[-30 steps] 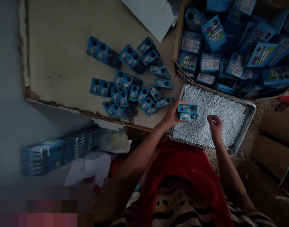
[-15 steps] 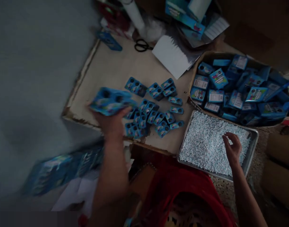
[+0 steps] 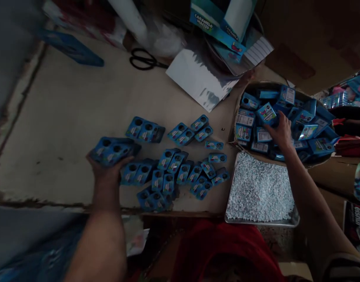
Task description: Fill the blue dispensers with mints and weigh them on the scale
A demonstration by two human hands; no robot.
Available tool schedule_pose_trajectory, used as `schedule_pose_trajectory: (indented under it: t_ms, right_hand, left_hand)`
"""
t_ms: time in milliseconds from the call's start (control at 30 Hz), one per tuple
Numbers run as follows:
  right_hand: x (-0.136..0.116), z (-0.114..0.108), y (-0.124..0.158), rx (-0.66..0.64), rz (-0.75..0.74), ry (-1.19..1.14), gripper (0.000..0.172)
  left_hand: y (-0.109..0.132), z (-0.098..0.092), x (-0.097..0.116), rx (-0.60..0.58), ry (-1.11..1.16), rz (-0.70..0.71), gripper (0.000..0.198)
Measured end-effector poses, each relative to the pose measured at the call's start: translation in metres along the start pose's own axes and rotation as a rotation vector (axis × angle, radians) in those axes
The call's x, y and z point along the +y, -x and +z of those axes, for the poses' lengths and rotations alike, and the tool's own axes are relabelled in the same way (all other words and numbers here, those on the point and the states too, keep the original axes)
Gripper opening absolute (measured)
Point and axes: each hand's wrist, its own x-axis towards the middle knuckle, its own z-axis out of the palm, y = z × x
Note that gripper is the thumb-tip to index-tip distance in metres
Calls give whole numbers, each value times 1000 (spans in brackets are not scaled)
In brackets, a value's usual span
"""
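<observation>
My left hand (image 3: 108, 166) is closed around a pair of small blue candy boxes (image 3: 111, 150) with round holes in their tops, held over the left part of the table. Beside it, several similar blue boxes (image 3: 172, 160) stand in groups on the tabletop. My right hand (image 3: 281, 131) is over a large carton (image 3: 237, 117) full of blue boxes. Its thumb and fingers are apart at the lower right edge of a small blue candy box (image 3: 267, 113) lettered "Caramelo Macizo". Below the carton, a metal tray (image 3: 262, 224) holds many small pale pieces (image 3: 259, 192).
Black-handled scissors (image 3: 143, 59) lie at the back near a white sheet (image 3: 197, 76). A flat blue carton piece (image 3: 75, 47) rests at the back left. Larger blue display boxes (image 3: 217, 27) stand behind. The table's front edge (image 3: 197, 214) runs close to my body.
My right hand has gone from above the tray to the carton of boxes. My left hand, still holding its boxes, is lower, nearer the tabletop. The camera view has shifted.
</observation>
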Motion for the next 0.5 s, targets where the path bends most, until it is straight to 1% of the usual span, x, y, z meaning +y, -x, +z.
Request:
schedule_pose_trajectory:
  t_ms: [67,100,133,167,200,233,267,300,333,367,400,467,500]
  right_hand:
    - [6,14,-25,-57,103,6,94]
    - [7,18,-31,-65,157,1,97]
    - [8,20,-33,-58,198,-16,98]
    - [6,20,-30,-38,215,-52,98]
    - [2,20,-24,-14,200,-113,97]
    - [-5,19,-14,8,159,-200,96]
    - [-16,18,-1,23,96,-307,95]
    - [-31,19,14,18,21,-424,95]
    - [-49,20,30,-1,-50,-546,95]
    - [-70,23,46,-29,-115,-653,95]
    - [-92,25,62,-69,-173,-716,95]
    - [-135,29,87,-146,-282,-772,92]
    - [-153,29,95,-172,-342,-775,91]
  left_hand:
    - [11,-20,-3,-58,30,25,131]
    - [18,-31,-2,-51,45,39,132]
    - [24,-39,1,9,45,52,131]
    - [32,-45,7,100,16,77,127]
    - [42,-46,15,208,-32,122,117]
    - [54,-41,26,331,-78,190,105]
    - [71,-31,38,408,-111,287,89]
    - [91,-14,53,451,-95,398,76]
    - [114,7,68,446,-19,477,72]
    - [139,32,84,292,87,496,72]
    - [165,59,100,30,190,462,82]
    - [209,110,127,-514,385,355,116]
    - [225,130,136,-658,471,314,127]
